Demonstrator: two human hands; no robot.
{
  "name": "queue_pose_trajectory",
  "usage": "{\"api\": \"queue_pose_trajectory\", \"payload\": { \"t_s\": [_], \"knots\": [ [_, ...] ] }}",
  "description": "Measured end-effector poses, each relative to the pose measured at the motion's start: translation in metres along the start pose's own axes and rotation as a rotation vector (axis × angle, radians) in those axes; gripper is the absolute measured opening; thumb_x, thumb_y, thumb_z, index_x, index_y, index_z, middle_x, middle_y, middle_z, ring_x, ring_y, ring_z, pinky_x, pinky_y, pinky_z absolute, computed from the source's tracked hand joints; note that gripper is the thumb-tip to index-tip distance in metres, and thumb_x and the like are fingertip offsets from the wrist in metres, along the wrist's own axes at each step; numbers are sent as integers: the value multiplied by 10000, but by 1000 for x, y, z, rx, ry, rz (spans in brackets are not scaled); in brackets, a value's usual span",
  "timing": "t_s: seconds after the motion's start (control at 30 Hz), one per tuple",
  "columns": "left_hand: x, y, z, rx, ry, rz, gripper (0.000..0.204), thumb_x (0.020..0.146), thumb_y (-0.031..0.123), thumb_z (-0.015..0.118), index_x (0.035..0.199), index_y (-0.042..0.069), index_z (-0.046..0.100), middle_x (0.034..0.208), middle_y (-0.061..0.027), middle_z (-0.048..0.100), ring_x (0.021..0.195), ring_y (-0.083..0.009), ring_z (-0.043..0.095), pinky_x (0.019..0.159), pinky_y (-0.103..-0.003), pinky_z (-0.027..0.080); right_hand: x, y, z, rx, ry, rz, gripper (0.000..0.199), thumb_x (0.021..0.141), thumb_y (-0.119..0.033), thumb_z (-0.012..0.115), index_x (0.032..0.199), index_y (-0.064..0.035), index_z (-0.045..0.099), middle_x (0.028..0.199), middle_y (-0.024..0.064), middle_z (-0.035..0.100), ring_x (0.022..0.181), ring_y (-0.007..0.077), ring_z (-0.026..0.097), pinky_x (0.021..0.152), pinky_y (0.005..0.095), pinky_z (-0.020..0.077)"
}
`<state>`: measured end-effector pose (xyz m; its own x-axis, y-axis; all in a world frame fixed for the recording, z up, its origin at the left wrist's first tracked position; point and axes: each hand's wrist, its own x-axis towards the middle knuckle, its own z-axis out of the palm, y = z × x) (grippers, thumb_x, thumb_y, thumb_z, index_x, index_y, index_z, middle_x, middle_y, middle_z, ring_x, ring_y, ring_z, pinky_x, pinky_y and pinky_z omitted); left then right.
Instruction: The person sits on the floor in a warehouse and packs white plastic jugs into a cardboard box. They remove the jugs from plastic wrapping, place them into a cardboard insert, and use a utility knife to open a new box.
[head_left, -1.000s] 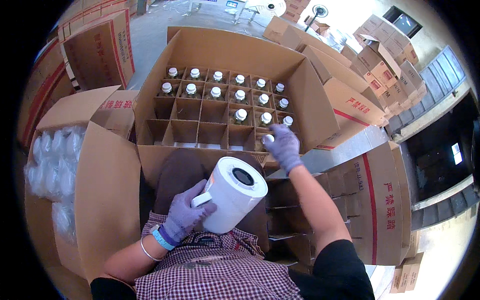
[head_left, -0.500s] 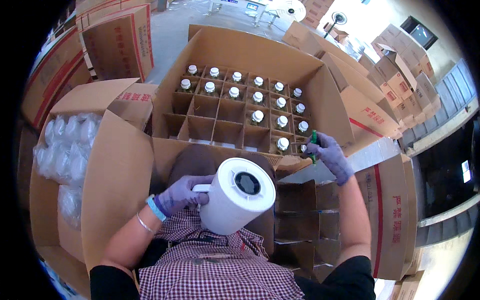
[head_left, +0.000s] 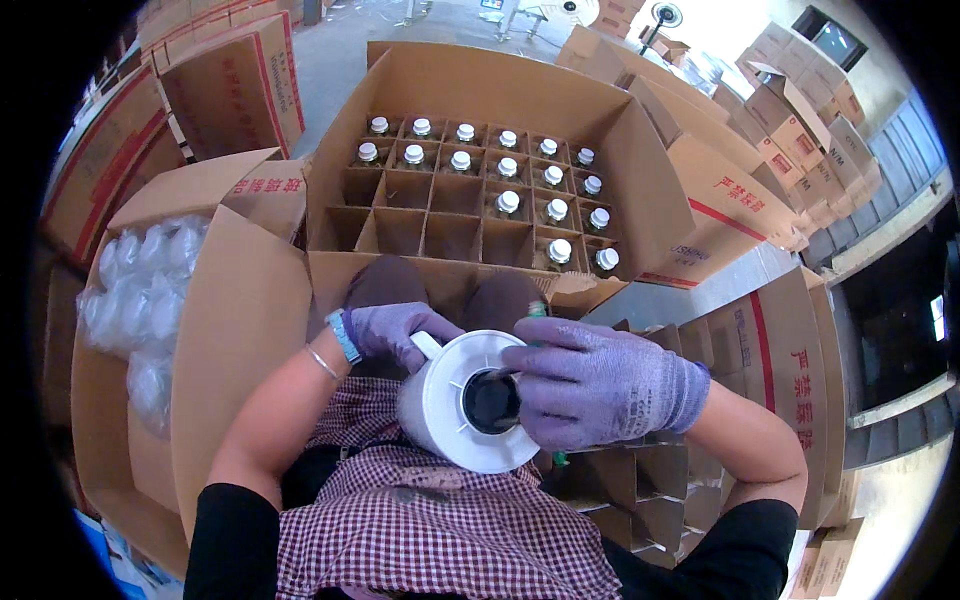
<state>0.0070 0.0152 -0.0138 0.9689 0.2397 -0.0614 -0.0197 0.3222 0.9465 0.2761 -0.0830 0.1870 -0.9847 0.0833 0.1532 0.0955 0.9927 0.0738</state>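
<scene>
My left hand (head_left: pixel 392 332) grips the handle of a white jug (head_left: pixel 440 395), which is tilted over my lap. In its round top is a dark opening (head_left: pixel 490 402). My right hand (head_left: pixel 600 385) is in front of the top, its curled fingers over the right edge of the opening. A slim green tool (head_left: pixel 537 312) is in that hand; its ends show above and below, while the middle is hidden. Beyond my knees, several bottles with white caps (head_left: pixel 507 202) stand upright in a divided carton (head_left: pixel 400 268).
An open carton (head_left: pixel 240 360) on the left holds bundles in clear plastic (head_left: pixel 140 300). Cardboard dividers (head_left: pixel 610 475) lie low at my right, beside another carton (head_left: pixel 765 390). Flattened and stacked boxes (head_left: pixel 230 85) stand farther back.
My right hand has moved left and nearer, from the front right corner of the bottle carton to the jug's opening, still with the green tool. The jug has tipped more toward me.
</scene>
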Motion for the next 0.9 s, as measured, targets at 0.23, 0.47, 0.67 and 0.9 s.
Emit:
{"api": "queue_pose_trajectory", "payload": {
  "t_s": [0.23,0.47,0.67,0.9],
  "knots": [
    [-13,-35,139,594,827,89,1089,797,434,808,1585,-2,197,1412,-176,563,1233,-302,599,1094,-427,438,-24,24,64,427,-24,1107,180,949,-264,651,989,-92,615,707,19,554,591,205,594,567,353,526],
    [-22,-13,134,175,788,146,1188,821,431,786,1593,-28,8,1596,-240,279,1454,-286,337,1183,-379,288,-57,83,84,1035,481,1419,205,993,-265,617,1020,-61,623,701,-22,517,593,72,535,521,255,485],
    [-30,-12,118,-201,798,268,1035,885,352,755,1595,-11,95,1582,-152,321,1433,-235,346,1180,-365,288,-150,168,160,21,144,1610,372,957,-365,560,1155,-64,654,1042,242,691,985,425,659,847,517,514],
    [-130,10,90,763,919,85,706,929,311,724,1511,62,412,1412,-182,538,1322,-308,507,1128,-411,394,-201,168,254,-33,-116,1722,622,967,-462,574,1443,-73,481,1400,245,554,1276,409,544,1018,468,458]
  ]
}}
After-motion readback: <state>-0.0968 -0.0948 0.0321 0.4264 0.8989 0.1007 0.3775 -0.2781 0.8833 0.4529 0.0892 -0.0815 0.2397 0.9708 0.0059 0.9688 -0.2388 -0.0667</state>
